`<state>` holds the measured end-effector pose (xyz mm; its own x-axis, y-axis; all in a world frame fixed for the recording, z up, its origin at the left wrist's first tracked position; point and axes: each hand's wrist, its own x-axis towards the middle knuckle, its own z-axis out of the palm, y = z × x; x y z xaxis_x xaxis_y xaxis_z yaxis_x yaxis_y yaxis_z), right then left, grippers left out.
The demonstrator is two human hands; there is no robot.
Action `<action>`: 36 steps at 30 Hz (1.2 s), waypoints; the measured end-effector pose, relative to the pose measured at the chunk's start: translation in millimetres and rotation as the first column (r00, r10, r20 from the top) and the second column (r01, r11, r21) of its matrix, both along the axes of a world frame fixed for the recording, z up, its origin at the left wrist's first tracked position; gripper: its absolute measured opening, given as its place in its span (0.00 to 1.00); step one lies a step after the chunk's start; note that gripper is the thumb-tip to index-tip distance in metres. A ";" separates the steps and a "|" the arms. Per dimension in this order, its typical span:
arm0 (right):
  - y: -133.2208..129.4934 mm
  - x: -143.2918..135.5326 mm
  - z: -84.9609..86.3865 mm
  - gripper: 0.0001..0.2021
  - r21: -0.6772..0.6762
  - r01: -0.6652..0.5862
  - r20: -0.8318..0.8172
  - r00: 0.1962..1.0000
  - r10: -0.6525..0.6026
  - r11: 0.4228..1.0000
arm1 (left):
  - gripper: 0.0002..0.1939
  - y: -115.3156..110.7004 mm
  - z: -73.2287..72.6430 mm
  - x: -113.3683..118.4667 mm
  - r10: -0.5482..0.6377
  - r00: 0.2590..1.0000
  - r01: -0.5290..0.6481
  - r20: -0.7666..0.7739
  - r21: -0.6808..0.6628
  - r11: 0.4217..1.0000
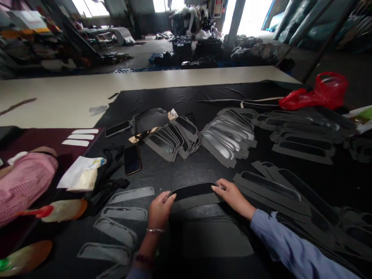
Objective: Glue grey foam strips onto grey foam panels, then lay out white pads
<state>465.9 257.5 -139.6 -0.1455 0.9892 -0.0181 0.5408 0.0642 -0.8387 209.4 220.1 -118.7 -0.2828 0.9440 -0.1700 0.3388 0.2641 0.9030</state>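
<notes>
Between my two hands is a dark, curved cut panel (194, 192) with a grey lower strip. My left hand (160, 209) pinches its left end, and my right hand (231, 193) pinches the right end. Below the panel lies a stack of similar grey pieces (216, 238) in front of me. Several pale-edged curved pieces (124, 213) are spread left of my left hand. Beside my right forearm rest more long panels (270, 188), overlapping. Farther back, fanned piles of panels (165, 139) lie on the black sheet material (180, 170).
Two squeeze bottles, one red-tipped (64, 210) and one green-tipped (29, 255), lie at left near a person's pink checked sleeve (31, 180). Two phones, one nearer (133, 159) and one farther (117, 128), lie on the sheet. A red plastic bag (322, 95) sits at the back right.
</notes>
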 end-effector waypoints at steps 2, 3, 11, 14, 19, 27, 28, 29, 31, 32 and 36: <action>11.1 -1.0 -2.0 0.10 0.095 -0.016 0.162 0.987 0.000 0.995 | 0.13 12.7 -5.1 -0.4 0.015 0.998 -0.013 -0.067 0.025 1.000; 16.6 -3.4 -0.2 0.09 0.173 -0.037 0.259 0.966 -0.010 0.984 | 0.12 17.7 -8.2 -0.6 0.020 0.995 -0.016 -0.100 0.037 0.999; 56.5 -56.0 0.0 0.15 0.429 -0.403 0.677 0.736 0.007 0.808 | 0.13 29.2 -42.4 -5.3 -0.023 0.960 0.047 -0.278 0.080 0.996; 59.0 -61.6 -15.8 0.16 0.353 -0.502 0.748 0.658 0.084 0.790 | 0.14 29.3 -48.3 -6.1 -0.056 0.943 0.096 -0.327 0.106 0.990; 55.2 -59.2 -19.0 0.19 0.343 -0.529 0.792 0.608 0.064 0.776 | 0.17 26.2 -39.9 0.2 -0.039 0.901 0.120 -0.432 0.160 0.980; 45.9 -60.4 7.2 0.17 0.301 -0.544 0.774 0.619 0.133 0.783 | 0.15 -24.3 10.4 -25.5 0.137 0.883 -0.039 -0.449 0.220 0.975; 36.7 -59.1 12.2 0.17 0.301 -0.542 0.751 0.642 0.155 0.785 | 0.13 -37.2 17.7 -33.8 0.186 0.878 -0.096 -0.441 0.218 0.971; 23.9 -57.2 17.7 0.16 0.299 -0.547 0.719 0.668 0.192 0.782 | 0.10 -51.5 24.6 -41.9 0.234 0.869 -0.154 -0.436 0.213 0.965; -12.4 -52.8 28.7 0.16 0.282 -0.589 0.630 0.709 0.317 0.758 | 0.09 -82.9 36.1 -55.5 0.324 0.840 -0.260 -0.435 0.202 0.944; -35.1 -50.9 33.2 0.17 0.256 -0.623 0.587 0.708 0.393 0.739 | 0.10 -99.1 40.0 -60.3 0.362 0.826 -0.305 -0.432 0.198 0.931; -132.5 -54.1 34.2 0.12 0.115 -0.740 0.490 0.622 0.611 0.662 | 0.12 -158.4 40.8 -64.3 0.466 0.783 -0.432 -0.412 0.179 0.884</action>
